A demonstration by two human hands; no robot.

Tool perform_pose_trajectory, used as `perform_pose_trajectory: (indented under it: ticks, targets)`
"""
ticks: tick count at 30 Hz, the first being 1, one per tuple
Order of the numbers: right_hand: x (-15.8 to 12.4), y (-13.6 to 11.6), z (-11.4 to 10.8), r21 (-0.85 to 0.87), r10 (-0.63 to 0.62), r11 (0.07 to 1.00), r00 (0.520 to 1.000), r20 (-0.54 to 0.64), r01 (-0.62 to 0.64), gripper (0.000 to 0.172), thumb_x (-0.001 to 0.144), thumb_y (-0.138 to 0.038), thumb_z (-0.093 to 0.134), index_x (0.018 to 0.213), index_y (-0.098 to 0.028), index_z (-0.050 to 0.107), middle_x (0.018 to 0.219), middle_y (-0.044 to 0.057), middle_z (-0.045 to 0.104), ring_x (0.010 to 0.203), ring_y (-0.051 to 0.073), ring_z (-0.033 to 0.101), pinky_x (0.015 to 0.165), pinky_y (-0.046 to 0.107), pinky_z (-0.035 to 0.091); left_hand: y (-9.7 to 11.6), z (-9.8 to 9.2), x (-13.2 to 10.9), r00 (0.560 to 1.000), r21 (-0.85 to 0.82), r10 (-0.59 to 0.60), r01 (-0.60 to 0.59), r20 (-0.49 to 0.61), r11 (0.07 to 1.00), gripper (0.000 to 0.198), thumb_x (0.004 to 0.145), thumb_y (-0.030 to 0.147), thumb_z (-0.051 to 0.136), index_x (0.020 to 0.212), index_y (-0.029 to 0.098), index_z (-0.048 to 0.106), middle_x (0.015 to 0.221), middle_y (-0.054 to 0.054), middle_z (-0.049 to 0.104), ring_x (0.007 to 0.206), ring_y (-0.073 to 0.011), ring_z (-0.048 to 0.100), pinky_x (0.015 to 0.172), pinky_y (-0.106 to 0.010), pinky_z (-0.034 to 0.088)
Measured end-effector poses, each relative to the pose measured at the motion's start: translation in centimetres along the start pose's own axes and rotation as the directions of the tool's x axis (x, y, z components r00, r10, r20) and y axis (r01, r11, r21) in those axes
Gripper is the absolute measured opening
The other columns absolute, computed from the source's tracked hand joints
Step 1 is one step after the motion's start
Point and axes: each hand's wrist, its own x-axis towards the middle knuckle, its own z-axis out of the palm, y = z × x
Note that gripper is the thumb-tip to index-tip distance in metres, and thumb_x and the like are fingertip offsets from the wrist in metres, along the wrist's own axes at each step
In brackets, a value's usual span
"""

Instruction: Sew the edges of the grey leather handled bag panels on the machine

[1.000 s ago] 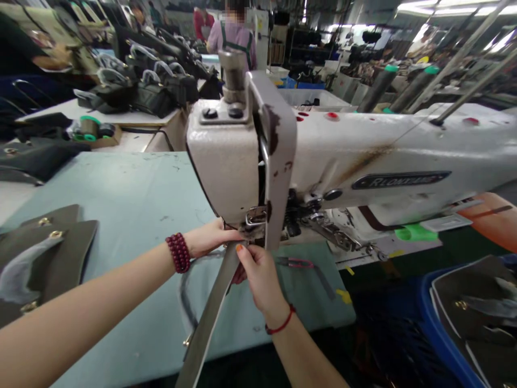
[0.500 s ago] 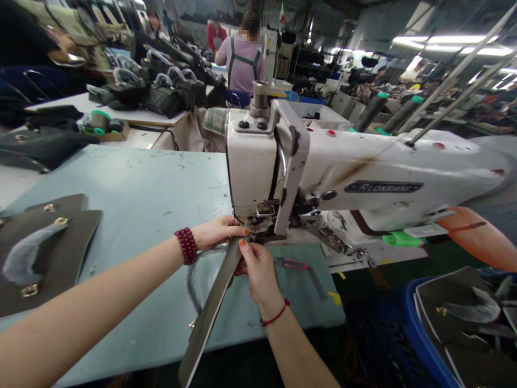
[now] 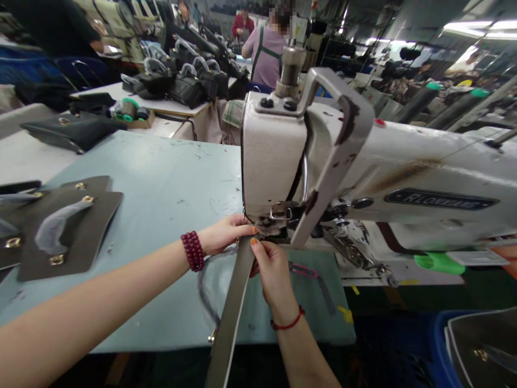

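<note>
- Mostly the view has shifted since the earlier frame, setting the sewing machine farther right.
- Right hand pinches the grey strip between machine and bench edge; left hand touches its upper end, grip unclear.
- Uneven pulling could skew it; working this close could nip fingertips.

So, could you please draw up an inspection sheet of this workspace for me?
Surface: pale blue-green tabletop, with dark specks.
Job's things: grey-brown piece at the sewing machine; another panel lies to the left.
Clutter: pink-handled tool and yellow scraps on the right.
Grip: right hand pinches the piece; left hand is at its upper end, fingers partly hidden.
Cables: none identifiable for certain.
Surroundings: dark bags and people beyond; blue basket at lower right.
</note>
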Motion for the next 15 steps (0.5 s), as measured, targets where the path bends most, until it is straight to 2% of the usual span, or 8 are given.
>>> perform_pose_trajectory:
  ticks: [3, 6, 10, 15]
  targets:
    - [0.4, -0.3, -1.0, -0.017, 0.008, 1.0, 0.999, 0.034, -0.007, 0.042, 0.084, -0.05, 0.058, 0.06, -0.016, 0.052, 0.048, -0.005, 0.047, 0.041, 0.008, 0.046, 0.038, 0.018, 0.036, -0.4, 0.8, -0.7, 0.998, -0.027, 0.01, -0.012, -0.07, 1.0, 0.013, 0.069, 0.029, 0.076, 0.074, 0.018, 0.072, 0.072, -0.001, 0.07, 0.063, -0.0129, 0.06, 0.061, -0.023, 0.049]
    - [0.6, -1.0, -1.9, -0.007, 0.05, 0.999, 0.993, 0.109, -0.049, 0.041, 0.082, -0.049, 0.06, 0.059, -0.016, 0.052, 0.046, -0.006, 0.046, 0.039, 0.007, 0.042, 0.037, 0.017, 0.032, -0.6, 1.6, -1.3, 0.993, -0.024, 0.022, -0.025, -0.113, 0.999, 0.015, 0.073, 0.029, 0.073, 0.083, 0.018, 0.072, 0.079, -0.001, 0.071, 0.071, -0.0141, 0.061, 0.067, -0.024, 0.05]
    - [0.7, -1.9, -2.8, -0.018, 0.106, 0.994, 0.98, 0.166, -0.104, 0.037, 0.08, -0.046, 0.061, 0.06, -0.016, 0.055, 0.048, -0.005, 0.05, 0.041, 0.007, 0.044, 0.039, 0.017, 0.031, -0.6, 2.2, -1.7, 0.992, 0.02, 0.063, -0.061, -0.112, 0.998, 0.024, 0.081, 0.031, 0.067, 0.098, 0.016, 0.072, 0.092, -0.006, 0.072, 0.084, -0.0191, 0.062, 0.079, -0.031, 0.05]
    - [0.6, -2.2, -3.2, -0.051, 0.119, 0.993, 0.973, 0.2, -0.111, 0.036, 0.082, -0.046, 0.06, 0.064, -0.015, 0.057, 0.052, -0.004, 0.051, 0.045, 0.008, 0.045, 0.042, 0.017, 0.033, -0.2, 2.1, -1.7, 0.995, 0.068, 0.054, -0.049, -0.086, 0.997, 0.028, 0.081, 0.033, 0.066, 0.102, 0.015, 0.071, 0.098, -0.007, 0.072, 0.087, -0.0214, 0.063, 0.083, -0.034, 0.048]
